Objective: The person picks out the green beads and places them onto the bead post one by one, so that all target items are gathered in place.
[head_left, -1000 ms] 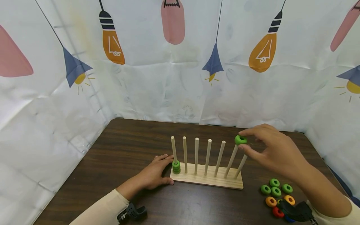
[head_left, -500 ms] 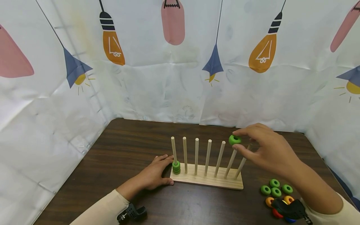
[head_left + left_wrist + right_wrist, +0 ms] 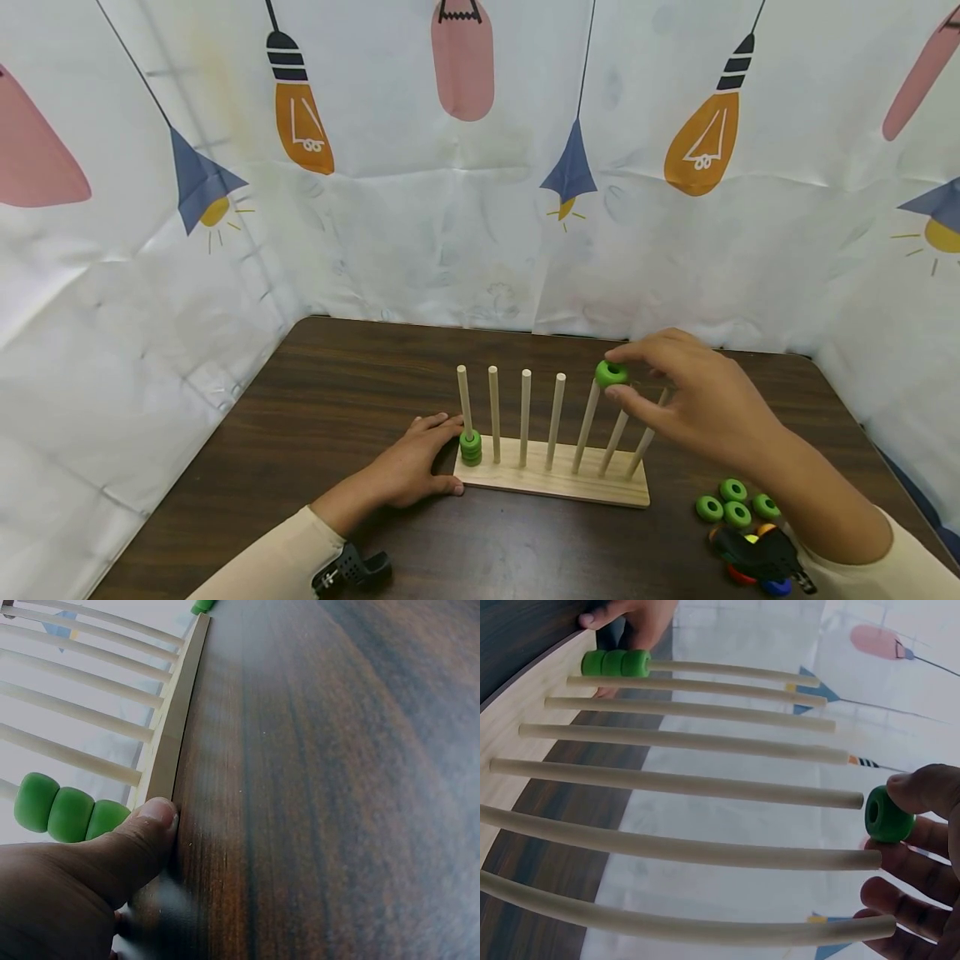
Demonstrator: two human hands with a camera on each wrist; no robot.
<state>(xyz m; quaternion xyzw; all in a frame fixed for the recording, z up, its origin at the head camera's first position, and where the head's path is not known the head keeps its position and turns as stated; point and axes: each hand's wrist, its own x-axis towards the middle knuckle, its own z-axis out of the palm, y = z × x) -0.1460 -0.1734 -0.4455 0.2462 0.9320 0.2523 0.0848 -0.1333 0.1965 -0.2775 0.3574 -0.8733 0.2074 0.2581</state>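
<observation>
A wooden peg rack (image 3: 551, 481) with several upright pegs stands on the dark table. Three green rings (image 3: 471, 447) are stacked at the foot of its leftmost peg. My left hand (image 3: 412, 462) holds the rack's left end, thumb at the front edge and fingers round towards the back; the left wrist view shows the thumb (image 3: 154, 825) against the base. Up at peg-top height, my right hand (image 3: 697, 400) pinches a green ring (image 3: 611, 374) between thumb and fingers. In the right wrist view this ring (image 3: 889, 815) sits just off the tip of the third peg from the right.
Several loose green rings (image 3: 737, 513) lie on the table (image 3: 360, 358) right of the rack. Yellow, orange, red and blue rings (image 3: 776, 587) lie nearer, partly hidden by the black right wrist strap (image 3: 761, 552). A white printed curtain (image 3: 450, 250) hangs behind the table.
My right hand has moved left with the green ring, from above the second peg from the right to the third. My left hand has stayed at the rack's end.
</observation>
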